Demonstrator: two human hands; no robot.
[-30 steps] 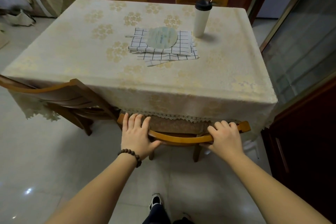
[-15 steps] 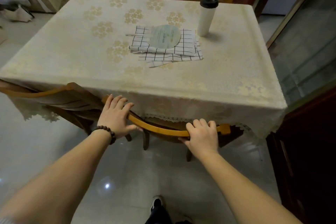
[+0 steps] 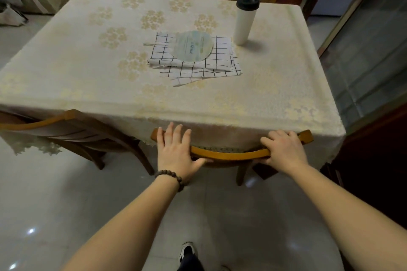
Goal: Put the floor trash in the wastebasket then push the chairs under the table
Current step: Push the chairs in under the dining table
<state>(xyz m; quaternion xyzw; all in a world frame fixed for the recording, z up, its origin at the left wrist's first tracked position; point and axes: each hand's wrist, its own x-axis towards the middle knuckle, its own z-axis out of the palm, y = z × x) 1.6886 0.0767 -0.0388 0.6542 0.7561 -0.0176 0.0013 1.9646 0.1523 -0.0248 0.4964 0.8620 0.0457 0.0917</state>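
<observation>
The near chair (image 3: 231, 155) sits tucked under the table (image 3: 88, 86), its curved top rail against the hanging tablecloth (image 3: 220, 121). The left hand (image 3: 176, 152) lies flat on the rail with straight fingers and the thumb underneath; the right hand (image 3: 284, 149) curls round the rail's other end. A harder shove risks snagging the cloth and dragging it, which could tip the tall bottle (image 3: 244, 22). The second chair (image 3: 72, 132), at the left corner, stands angled and only partly in; no floor trash shows
</observation>
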